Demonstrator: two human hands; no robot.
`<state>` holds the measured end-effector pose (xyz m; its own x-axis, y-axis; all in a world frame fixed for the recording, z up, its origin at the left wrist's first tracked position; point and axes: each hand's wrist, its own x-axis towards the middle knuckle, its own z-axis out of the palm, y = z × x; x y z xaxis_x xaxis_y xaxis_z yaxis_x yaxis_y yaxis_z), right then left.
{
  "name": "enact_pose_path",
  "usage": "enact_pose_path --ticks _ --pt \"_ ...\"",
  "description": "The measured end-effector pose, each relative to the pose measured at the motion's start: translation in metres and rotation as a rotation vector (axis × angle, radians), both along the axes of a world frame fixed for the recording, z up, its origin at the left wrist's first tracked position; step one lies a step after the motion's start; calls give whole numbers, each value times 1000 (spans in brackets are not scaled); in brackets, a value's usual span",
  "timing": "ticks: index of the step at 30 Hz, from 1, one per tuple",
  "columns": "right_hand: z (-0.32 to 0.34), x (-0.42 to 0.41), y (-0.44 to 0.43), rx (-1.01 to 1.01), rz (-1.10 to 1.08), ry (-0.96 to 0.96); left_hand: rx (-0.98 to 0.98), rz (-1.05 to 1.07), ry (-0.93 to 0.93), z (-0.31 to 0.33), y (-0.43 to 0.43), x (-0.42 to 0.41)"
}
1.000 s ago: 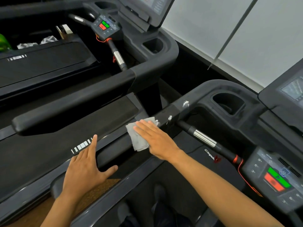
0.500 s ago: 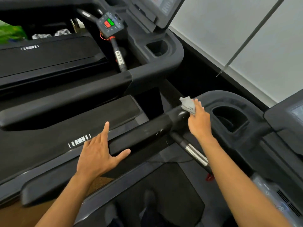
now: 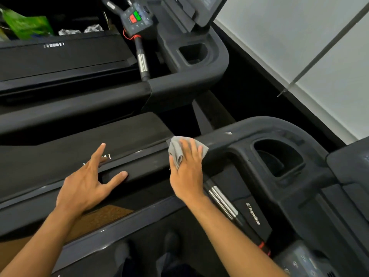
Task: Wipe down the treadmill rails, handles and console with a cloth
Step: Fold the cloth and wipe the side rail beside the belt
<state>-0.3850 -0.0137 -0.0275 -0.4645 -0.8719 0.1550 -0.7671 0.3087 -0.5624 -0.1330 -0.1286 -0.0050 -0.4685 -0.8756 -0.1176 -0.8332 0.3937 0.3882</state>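
The cloth [image 3: 176, 151] looks thin, soft and light. It is likely to bunch, so it is best pressed flat under the palm, not pinched. It lies on the rail [image 3: 147, 169], near its bend toward the cup holder [image 3: 279, 158]. The right hand [image 3: 186, 170] presses it down, fingers straight, gripping nothing. The left hand [image 3: 87, 182] — relaxed, fingers spread, empty — rests its thumb on the rail toward its free end.

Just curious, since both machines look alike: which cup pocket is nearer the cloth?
The lower-right pocket, beside the rail where the right hand presses the grey cloth. The other pocket sits up on the neighbouring treadmill.
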Motion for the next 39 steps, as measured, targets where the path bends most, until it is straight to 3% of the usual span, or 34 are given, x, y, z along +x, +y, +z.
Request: enact_pose_path --ticks 9,14,17,20,24,30,33,37,39 --pt "1 37 -16 2 472 154 37 104 76 -3 -1 0" --pt "6 -55 -18 52 267 115 31 97 69 -5 -1 1" --pt "19 -114 -22 241 128 200 23 95 79 -5 -2 1" --pt "39 -122 -44 497 144 292 21 93 68 -6 -3 2" --pt "54 -63 -91 797 285 88 13 82 58 -8 -5 3" --pt "63 10 -133 1091 452 -18 15 47 42 -9 -6 5" --pt "60 11 -107 902 381 82 22 29 42 -8 -6 5" --pt "29 27 -32 284 339 146 24 24 36 -9 -6 7" --pt "5 39 -3 172 335 217 13 28 49 -10 -5 7"
